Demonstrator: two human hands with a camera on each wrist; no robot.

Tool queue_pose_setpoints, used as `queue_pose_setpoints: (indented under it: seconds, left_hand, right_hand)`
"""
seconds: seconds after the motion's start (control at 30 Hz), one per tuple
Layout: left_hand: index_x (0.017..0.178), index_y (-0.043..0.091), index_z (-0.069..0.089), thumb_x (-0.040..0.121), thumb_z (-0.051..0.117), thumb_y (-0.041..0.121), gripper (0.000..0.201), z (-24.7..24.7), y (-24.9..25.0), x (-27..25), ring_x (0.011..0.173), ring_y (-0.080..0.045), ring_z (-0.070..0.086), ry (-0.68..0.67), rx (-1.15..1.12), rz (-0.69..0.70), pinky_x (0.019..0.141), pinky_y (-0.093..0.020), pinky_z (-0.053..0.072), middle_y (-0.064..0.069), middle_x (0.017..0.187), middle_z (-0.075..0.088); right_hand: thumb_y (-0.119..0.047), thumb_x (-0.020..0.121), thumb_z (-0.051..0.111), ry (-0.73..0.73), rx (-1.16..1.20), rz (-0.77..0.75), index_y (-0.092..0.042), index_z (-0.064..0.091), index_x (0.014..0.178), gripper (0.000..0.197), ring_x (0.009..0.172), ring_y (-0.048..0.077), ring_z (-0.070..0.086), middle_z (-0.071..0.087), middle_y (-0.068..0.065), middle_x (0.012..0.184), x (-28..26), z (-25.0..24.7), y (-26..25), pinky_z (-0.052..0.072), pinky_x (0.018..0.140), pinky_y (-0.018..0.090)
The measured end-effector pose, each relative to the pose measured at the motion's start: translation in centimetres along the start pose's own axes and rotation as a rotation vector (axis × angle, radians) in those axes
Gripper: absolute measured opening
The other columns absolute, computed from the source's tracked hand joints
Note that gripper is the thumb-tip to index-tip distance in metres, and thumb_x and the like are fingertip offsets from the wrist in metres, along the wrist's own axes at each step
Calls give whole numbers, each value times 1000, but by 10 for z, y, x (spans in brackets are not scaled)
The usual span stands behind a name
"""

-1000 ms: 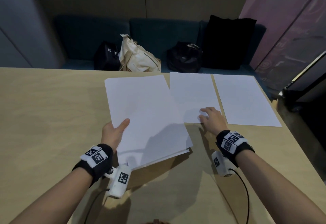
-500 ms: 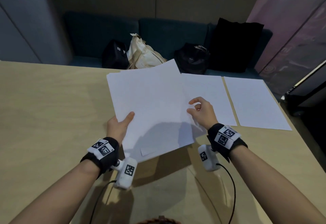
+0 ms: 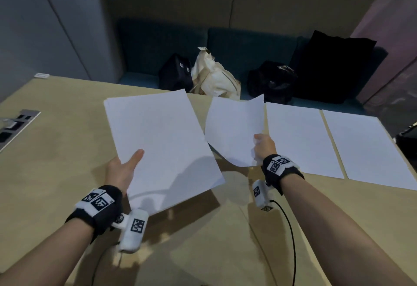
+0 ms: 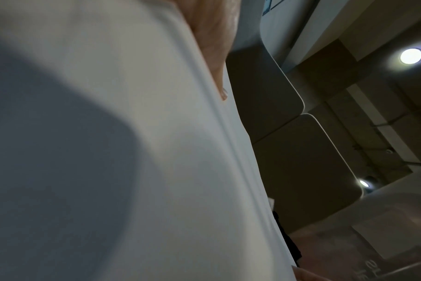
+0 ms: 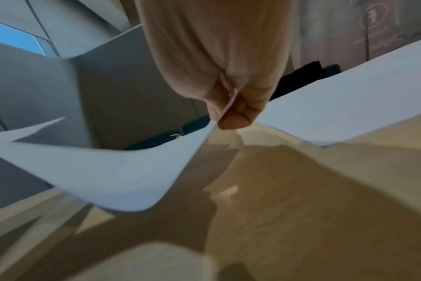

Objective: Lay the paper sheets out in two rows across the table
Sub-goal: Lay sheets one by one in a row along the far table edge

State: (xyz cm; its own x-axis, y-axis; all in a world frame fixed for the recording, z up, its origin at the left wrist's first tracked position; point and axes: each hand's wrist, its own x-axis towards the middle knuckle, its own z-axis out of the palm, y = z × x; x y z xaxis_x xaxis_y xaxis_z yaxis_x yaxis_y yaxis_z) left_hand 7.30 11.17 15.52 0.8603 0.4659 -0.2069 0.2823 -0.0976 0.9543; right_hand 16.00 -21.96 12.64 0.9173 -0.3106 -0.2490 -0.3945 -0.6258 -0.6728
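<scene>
Your left hand (image 3: pixel 121 173) grips a stack of white paper sheets (image 3: pixel 162 146) from below, thumb on top, holding it tilted above the pale wooden table (image 3: pixel 56 161). Your right hand (image 3: pixel 264 148) pinches one loose white sheet (image 3: pixel 234 128) at its near edge between thumb and fingertips (image 5: pixel 233 121); the sheet curls and droops in the air, clear of the table.

Two flat white sheets (image 3: pixel 300 137) already lie side by side along the far edge, to the right of the one you carry.

That single-point pinch is the main risk: the limp sheet may buckle or land skewed as it comes down, and its far right corner hangs close to the nearer laid sheet, so it could overlap or nudge that one out of line. Lower the far edge first, I would judge, then let the rest settle.

The stack is held at one edge only, so its free corner sags; a slack grip could let sheets fan out or slide off.
</scene>
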Motion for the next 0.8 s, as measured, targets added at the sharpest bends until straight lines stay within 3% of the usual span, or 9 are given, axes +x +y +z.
queue_pose_setpoints:
  seconds: [0.1, 0.2, 0.33, 0.4, 0.5, 0.57, 0.8]
  left_hand:
    - [120, -6, 58, 86, 64, 20, 43, -16, -5, 9, 106, -24, 59, 20, 2, -10, 93, -32, 42, -18, 119, 63]
    - [119, -6, 59, 86, 65, 20, 42, -24, -12, 18, 112, -30, 60, 21, -7, -33, 96, -34, 43, -18, 120, 64]
    - [121, -2, 59, 86, 65, 21, 42, -24, -15, 26, 109, -27, 60, -20, -34, -59, 94, -33, 42, -16, 121, 64]
    - [121, 0, 59, 86, 65, 21, 41, -21, -17, 29, 106, -25, 61, -45, -57, -89, 93, -33, 43, -15, 120, 64]
    - [121, 0, 59, 86, 65, 21, 41, -15, -17, 31, 106, -26, 61, -76, -66, -103, 93, -34, 44, -14, 120, 64]
    - [121, -1, 59, 86, 64, 20, 40, -11, -17, 31, 103, -24, 60, -91, -68, -102, 92, -33, 43, -14, 118, 64]
    - [117, 0, 61, 86, 64, 18, 36, -12, -22, 29, 109, -28, 61, -128, -79, -108, 96, -36, 45, -12, 113, 65]
  right_hand:
    - [12, 92, 33, -6, -102, -25, 5, 48, 133, 44, 131, 34, 44, 44, 21, 143, 10, 11, -2, 34, 108, 31]
    - [9, 90, 40, 27, -214, -19, 9, 56, 122, 36, 118, 39, 53, 50, 27, 133, 17, 14, -1, 42, 97, 35]
    - [-12, 91, 52, 67, -417, 41, -9, 51, 128, 38, 125, 37, 37, 34, 18, 138, 8, 13, -5, 36, 105, 43]
    - [-19, 91, 52, 46, -526, -77, -13, 49, 132, 41, 128, 36, 36, 31, 16, 142, -3, 18, -8, 34, 104, 43]
    - [-27, 94, 44, -108, -625, -261, -22, 43, 139, 45, 132, 32, 37, 31, 11, 150, -21, 36, -7, 32, 107, 40]
    - [-30, 96, 41, -158, -677, -258, -27, 39, 141, 45, 134, 29, 37, 33, 7, 151, -29, 48, -4, 30, 109, 41]
    - [-27, 96, 40, -122, -643, -186, -31, 44, 135, 40, 129, 28, 40, 44, 0, 137, -28, 44, 6, 24, 109, 50]
